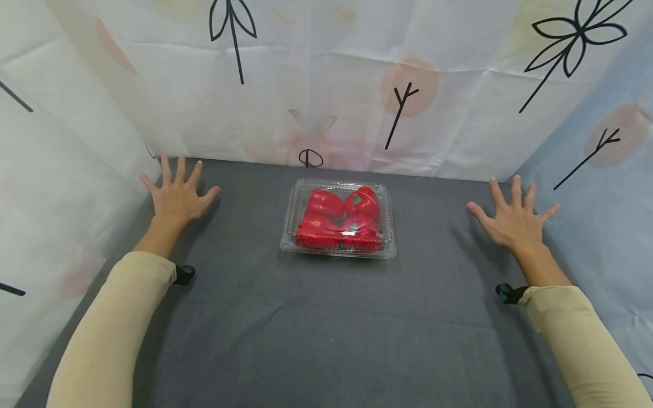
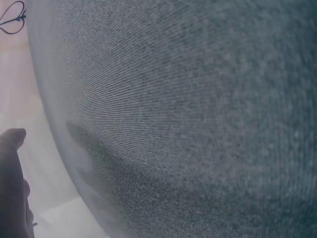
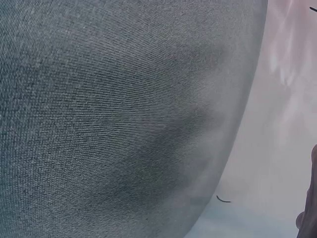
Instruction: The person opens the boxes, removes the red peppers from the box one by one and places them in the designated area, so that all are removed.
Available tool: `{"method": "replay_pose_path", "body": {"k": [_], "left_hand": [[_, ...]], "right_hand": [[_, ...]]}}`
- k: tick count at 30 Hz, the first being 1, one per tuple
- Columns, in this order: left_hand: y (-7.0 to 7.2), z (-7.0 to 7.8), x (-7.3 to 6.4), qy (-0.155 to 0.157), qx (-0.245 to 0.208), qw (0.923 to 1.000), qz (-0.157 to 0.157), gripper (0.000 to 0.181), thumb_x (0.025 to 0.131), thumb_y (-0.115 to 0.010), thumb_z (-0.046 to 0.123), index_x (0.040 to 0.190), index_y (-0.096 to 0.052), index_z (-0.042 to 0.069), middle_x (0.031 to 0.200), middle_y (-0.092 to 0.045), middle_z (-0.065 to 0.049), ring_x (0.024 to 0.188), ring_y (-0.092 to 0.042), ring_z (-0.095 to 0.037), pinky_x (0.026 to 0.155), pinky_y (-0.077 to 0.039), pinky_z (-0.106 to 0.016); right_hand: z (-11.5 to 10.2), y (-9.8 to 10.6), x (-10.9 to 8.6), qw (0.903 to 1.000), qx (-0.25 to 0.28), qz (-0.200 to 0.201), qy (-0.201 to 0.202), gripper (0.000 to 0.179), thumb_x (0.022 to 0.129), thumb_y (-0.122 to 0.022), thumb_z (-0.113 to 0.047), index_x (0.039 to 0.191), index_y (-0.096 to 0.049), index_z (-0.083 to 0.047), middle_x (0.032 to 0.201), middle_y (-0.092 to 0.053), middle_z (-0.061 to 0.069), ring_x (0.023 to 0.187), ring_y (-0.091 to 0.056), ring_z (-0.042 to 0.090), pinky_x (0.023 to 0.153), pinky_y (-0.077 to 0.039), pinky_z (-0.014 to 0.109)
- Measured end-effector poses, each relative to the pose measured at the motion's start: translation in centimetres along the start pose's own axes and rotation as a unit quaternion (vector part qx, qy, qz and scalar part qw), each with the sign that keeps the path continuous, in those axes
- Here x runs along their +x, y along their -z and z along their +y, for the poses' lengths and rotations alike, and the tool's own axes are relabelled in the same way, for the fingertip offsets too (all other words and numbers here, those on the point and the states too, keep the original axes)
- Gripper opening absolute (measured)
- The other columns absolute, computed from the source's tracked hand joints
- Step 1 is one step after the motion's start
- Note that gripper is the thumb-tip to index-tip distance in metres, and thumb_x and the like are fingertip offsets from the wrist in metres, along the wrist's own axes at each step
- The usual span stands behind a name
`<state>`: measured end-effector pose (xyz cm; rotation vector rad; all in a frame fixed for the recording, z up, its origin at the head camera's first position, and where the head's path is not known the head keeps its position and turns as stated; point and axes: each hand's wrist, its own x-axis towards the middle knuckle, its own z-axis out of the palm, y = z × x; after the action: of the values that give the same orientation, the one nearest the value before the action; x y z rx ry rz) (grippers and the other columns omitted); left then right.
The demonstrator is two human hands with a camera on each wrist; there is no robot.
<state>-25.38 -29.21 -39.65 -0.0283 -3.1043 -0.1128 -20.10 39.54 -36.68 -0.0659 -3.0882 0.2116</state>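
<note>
A clear plastic clamshell box (image 1: 338,248) lies on the grey cloth, centred toward the back in the head view. Inside it are several red bell peppers (image 1: 325,204), two of them showing green stem ends. Well to the left of the box, my left hand (image 1: 177,198) spreads its fingers wide near the back left corner. My right hand (image 1: 516,220), fingers also splayed, is far to the right of the box. Neither hand holds anything. In the left wrist view a thumb (image 2: 11,148) shows at the left edge; the right wrist view catches only a sliver of hand (image 3: 309,213).
Grey cloth (image 1: 326,340) covers the table. A white printed curtain (image 1: 347,113) rises along its back and left, with a bluish part (image 1: 602,226) on the right. Black wrist cameras (image 1: 185,275) stick out from both beige sleeves (image 1: 109,328).
</note>
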Motion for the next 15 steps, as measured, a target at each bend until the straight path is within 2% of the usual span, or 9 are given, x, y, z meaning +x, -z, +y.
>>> {"method": "replay_pose_path", "body": {"k": [8, 15], "left_hand": [[0.3, 0.2, -0.1, -0.004, -0.005, 1.0, -0.001, 0.083, 0.098, -0.026, 0.068, 0.161, -0.008, 0.016, 0.163, 0.011, -0.02, 0.143, 0.032, -0.038, 0.098, 0.018, -0.079], [0.7, 1.0, -0.3, -0.012, -0.017, 0.9998, 0.007, 0.082, 0.098, -0.028, 0.067, 0.161, -0.009, 0.017, 0.164, 0.008, -0.019, 0.144, 0.031, -0.037, 0.099, 0.017, -0.079]], "right_hand": [[-1.0, 0.0, 0.1, 1.0, 0.0, 0.007, 0.007, 0.086, 0.095, -0.025, -0.075, 0.16, 0.004, -0.026, 0.161, 0.018, 0.025, 0.142, 0.026, 0.047, 0.09, 0.021, 0.083], [-2.2, 0.2, 0.2, 0.9998, 0.005, 0.005, 0.017, 0.087, 0.095, -0.026, -0.074, 0.16, 0.003, -0.025, 0.16, 0.018, 0.025, 0.143, 0.025, 0.047, 0.091, 0.02, 0.083]]}}
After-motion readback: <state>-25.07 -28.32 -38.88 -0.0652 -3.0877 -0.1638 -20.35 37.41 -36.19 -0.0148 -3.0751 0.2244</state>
